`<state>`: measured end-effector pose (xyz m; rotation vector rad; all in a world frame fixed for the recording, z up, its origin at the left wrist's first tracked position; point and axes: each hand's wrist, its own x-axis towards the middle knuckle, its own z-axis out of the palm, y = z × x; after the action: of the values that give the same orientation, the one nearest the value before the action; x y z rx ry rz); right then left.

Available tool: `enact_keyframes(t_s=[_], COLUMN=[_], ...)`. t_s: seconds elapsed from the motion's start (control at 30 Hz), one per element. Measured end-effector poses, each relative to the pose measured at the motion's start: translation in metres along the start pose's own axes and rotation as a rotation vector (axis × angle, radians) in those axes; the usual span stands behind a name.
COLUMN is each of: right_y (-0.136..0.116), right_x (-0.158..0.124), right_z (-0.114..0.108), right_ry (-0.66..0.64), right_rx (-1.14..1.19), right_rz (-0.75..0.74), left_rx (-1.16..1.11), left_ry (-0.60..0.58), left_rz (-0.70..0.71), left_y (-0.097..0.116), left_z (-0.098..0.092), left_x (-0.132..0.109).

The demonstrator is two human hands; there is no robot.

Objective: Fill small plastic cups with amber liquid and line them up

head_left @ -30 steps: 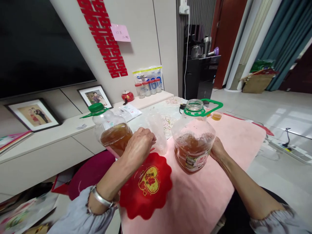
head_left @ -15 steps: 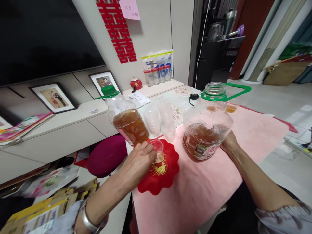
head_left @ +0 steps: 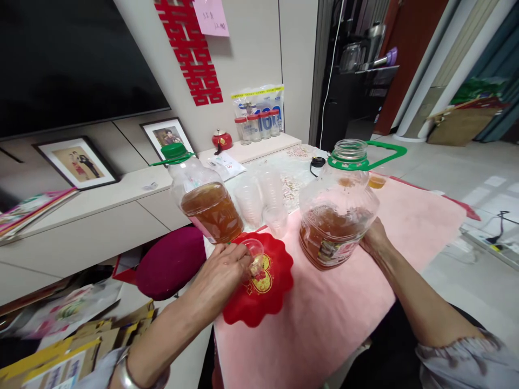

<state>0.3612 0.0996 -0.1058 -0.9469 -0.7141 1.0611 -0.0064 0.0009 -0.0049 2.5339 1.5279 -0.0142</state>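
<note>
The left hand (head_left: 225,267) reaches forward on a bare forearm, palm down, fingertips curled and pinched together. The right hand (head_left: 375,240) stretches ahead on a nearly straight arm, its fingers hidden, grey sleeve (head_left: 466,356) bunched at the elbow.

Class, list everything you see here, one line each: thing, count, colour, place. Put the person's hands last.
pink cloth: one, pink, spread across the middle
red scalloped plastic plate: one, red with gold heart, on the cloth's near-left corner
small clear plastic cup: one, see-through, at the plate's far edge
open clear plastic jug: one, green handle, amber liquid, on the cloth
capped clear plastic jug: one, green cap, amber liquid, beyond the plate
empty clear cups: several, see-through, between the jugs
framed photos: two, dark frames, far left
red-lidded jars: about four, clear, far back
maroon cushion: one, maroon, left of the cloth
left hand: one, pinching the small cup
right hand: one, against the open jug's base
</note>
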Motion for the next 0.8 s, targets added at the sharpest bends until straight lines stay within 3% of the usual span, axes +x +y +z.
enact_keyframes(t_s=[0.1, 0.17, 0.27, 0.33, 0.47, 0.57, 0.67, 0.8], right_y=[0.002, 0.003, 0.004, 0.003, 0.0, -0.003, -0.007, -0.013], right_x=[0.001, 0.001, 0.0, -0.002, -0.005, -0.01, -0.016, -0.023], right_z=[-0.002, -0.004, -0.005, -0.005, -0.007, -0.009, -0.008, -0.007], right_ry=[-0.004, -0.018, -0.055, -0.091, -0.184, -0.243, -0.29, -0.343], right_rx=[0.005, 0.01, 0.021, 0.027, 0.027, 0.021, 0.017, 0.018], right_rz=[-0.004, 0.0, 0.016, 0.035, 0.09, 0.136, 0.177, 0.226], left_rx=[0.01, -0.018, -0.164, -0.348, -0.792, -1.093, -1.167, -1.186], left_ry=[0.037, 0.147, 0.267, 0.226, 0.192, 0.258, 0.346, 0.339], left_rz=[0.003, 0.032, 0.02, -0.074, -0.202, -0.297, -0.351, -0.362], left_y=[0.006, 0.015, 0.041, 0.065, 0.113, 0.139, 0.152, 0.156], left_z=[-0.01, -0.011, -0.003, 0.004, 0.02, 0.033, 0.046, 0.059], left_x=[-0.004, -0.005, -0.005, -0.001, 0.022, 0.047, 0.07, 0.09])
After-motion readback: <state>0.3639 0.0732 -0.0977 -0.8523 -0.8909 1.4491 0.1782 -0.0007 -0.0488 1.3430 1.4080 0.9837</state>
